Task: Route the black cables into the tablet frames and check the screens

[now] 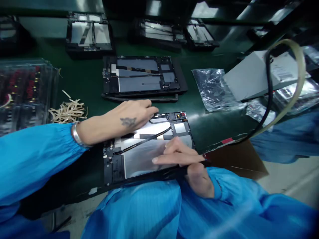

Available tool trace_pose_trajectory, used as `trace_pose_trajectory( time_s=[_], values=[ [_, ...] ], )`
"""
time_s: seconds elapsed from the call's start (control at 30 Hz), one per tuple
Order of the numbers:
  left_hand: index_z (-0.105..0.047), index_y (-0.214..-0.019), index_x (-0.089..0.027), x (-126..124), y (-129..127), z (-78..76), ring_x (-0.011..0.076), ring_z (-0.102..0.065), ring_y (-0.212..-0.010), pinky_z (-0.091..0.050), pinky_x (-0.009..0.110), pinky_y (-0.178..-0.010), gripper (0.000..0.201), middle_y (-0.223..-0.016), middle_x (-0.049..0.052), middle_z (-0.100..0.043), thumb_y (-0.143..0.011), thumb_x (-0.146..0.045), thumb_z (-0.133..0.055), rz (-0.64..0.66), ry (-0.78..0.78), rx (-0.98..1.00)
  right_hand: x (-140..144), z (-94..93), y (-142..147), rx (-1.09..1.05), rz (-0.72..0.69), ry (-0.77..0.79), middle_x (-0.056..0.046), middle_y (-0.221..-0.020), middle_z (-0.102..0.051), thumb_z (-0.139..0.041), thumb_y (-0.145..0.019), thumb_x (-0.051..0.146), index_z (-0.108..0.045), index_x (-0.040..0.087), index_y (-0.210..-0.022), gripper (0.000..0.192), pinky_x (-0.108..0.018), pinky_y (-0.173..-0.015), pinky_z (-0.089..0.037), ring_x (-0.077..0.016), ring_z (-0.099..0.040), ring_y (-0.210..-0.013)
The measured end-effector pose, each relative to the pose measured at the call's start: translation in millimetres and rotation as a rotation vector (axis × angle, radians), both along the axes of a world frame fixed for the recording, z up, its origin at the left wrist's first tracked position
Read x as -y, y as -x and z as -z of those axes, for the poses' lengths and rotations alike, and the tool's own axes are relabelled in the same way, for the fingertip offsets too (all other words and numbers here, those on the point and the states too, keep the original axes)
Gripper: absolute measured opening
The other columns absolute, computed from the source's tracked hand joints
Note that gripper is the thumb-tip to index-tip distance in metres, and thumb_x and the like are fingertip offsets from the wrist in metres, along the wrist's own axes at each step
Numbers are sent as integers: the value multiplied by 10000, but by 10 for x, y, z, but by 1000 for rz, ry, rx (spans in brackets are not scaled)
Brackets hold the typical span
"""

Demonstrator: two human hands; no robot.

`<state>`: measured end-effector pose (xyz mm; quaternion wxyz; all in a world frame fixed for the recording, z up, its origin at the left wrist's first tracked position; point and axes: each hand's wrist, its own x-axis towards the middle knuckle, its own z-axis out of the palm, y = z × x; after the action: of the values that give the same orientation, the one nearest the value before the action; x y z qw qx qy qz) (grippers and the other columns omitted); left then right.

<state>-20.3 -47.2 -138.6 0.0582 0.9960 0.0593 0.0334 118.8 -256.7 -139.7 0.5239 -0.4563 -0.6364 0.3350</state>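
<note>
An opened tablet frame [139,156] with a silver inner plate and a thin black cable across it lies at the near edge of the green bench. My left hand [129,119] reaches across from the left, fingertips pressing on the frame's top edge. My right hand [181,156] rests flat on the frame's right part, fingers pointing left and touching the silver plate. Neither hand grips anything. Both arms wear blue sleeves, and the left wrist carries a silver bracelet.
A second opened tablet frame [142,78] lies just behind. More frames [88,33] [161,31] sit farther back. A clear plastic tray of parts [25,89] stands at left, with a pile of tan strips [68,111] beside it. Silver bags [213,88], a grey box [251,74] and a hose [296,79] are at right.
</note>
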Motion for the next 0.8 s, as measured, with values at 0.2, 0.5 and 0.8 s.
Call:
trace_pose_trajectory(
  time_s=[0.2, 0.5, 0.8],
  values=[
    [-759, -995, -208, -197, -30, -212, 139, -649, -760, -415, 232, -675, 367, -895, 12, -732, -996, -448, -482, -199, 508, -126, 9, 264, 112, -135, 165, -18, -12, -608, -542, -315, -1029, 620, -765, 259, -1163, 593, -337, -605, -505, -163, -548, -605],
    [-665, -964, -156, -137, 114, -357, 97, -495, -598, -349, 181, -535, 254, -704, -9, -609, -877, -395, -650, -311, 1014, -30, -55, 290, 16, 95, 87, -265, -44, -1195, -739, -486, -1026, 320, -464, 358, -1517, 493, -439, -953, -616, -243, -710, -1120],
    [-664, -1117, -178, -83, 159, -624, 71, -460, -519, -292, 182, -476, 318, -708, -25, -598, -831, -298, -736, -434, 1168, 275, -140, -78, -522, 699, -35, -430, 31, -1303, -670, -675, -899, 126, -730, 407, -1170, 393, -497, -1144, -490, -230, -661, -1223]
  ],
)
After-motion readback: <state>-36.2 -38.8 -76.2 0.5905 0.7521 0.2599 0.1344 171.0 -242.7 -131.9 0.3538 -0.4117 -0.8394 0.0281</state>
